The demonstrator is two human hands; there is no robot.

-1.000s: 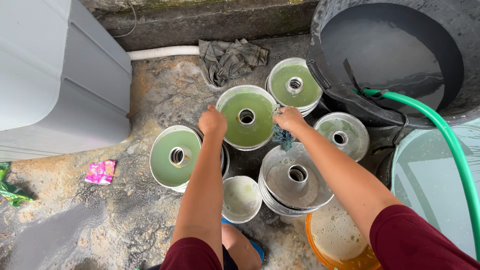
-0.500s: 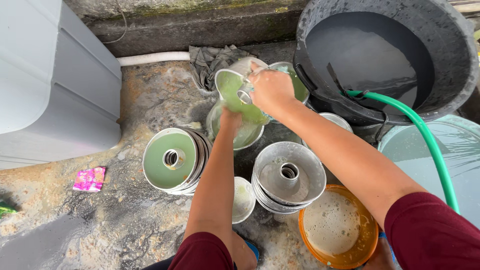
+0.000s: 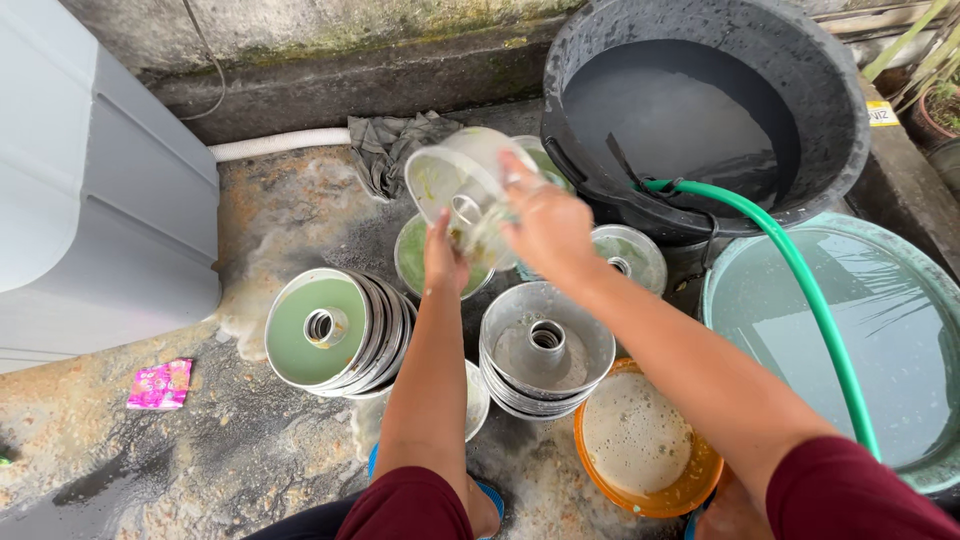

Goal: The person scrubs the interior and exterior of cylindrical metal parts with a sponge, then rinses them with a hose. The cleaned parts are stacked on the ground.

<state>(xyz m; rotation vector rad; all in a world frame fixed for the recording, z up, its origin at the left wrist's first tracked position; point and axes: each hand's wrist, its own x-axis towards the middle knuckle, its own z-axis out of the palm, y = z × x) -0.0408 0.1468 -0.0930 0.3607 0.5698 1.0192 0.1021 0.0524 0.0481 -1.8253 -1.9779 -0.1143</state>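
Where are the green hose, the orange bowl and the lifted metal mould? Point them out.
green hose (image 3: 815, 300), head view, on the middle of its curve over the pale basin.
orange bowl (image 3: 700, 478), head view, on its right rim.
lifted metal mould (image 3: 445, 172), head view, on its tilted side wall.

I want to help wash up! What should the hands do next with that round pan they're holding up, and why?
Probably keep scrubbing inside the lifted ring pan: green residue shows on it. The left hand steadies it from below and the right hand grips its rim.

Hose (image 3: 800, 270) runs from tub (image 3: 850, 130) over basin (image 3: 930, 300); pan stacks (image 3: 340, 330) left.
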